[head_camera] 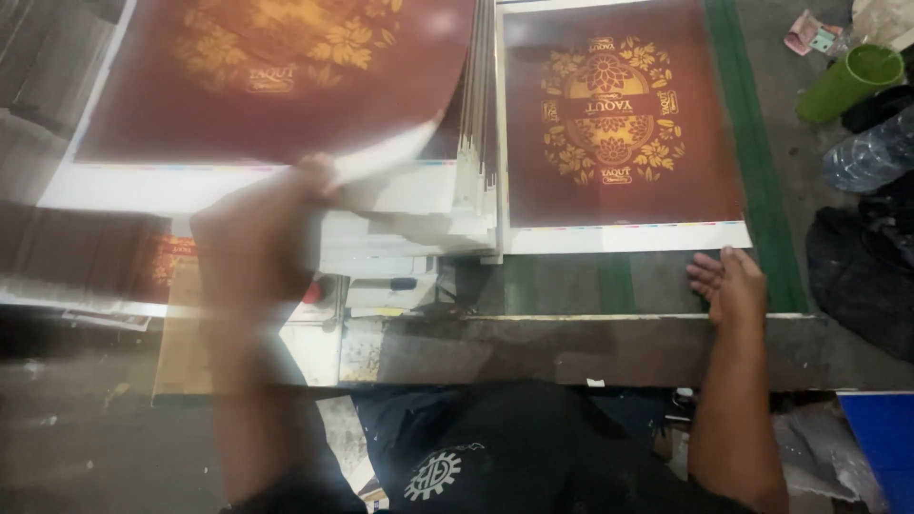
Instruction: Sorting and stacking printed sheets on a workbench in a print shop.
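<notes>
Left hand [262, 228], blurred, fingers pinching top maroon printed sheet [276, 76] off stack [476, 143]. Right hand [728, 286] spread flat on counter [571, 347] beside one laid sheet [619, 124]; most of stack remains.

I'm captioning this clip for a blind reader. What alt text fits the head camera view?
A person's blurred left hand lifts a maroon printed sheet with gold floral ornament off a stack of sheets. The right hand rests open on the worktable below a second, flat sheet; a green cup lies nearby.
</notes>
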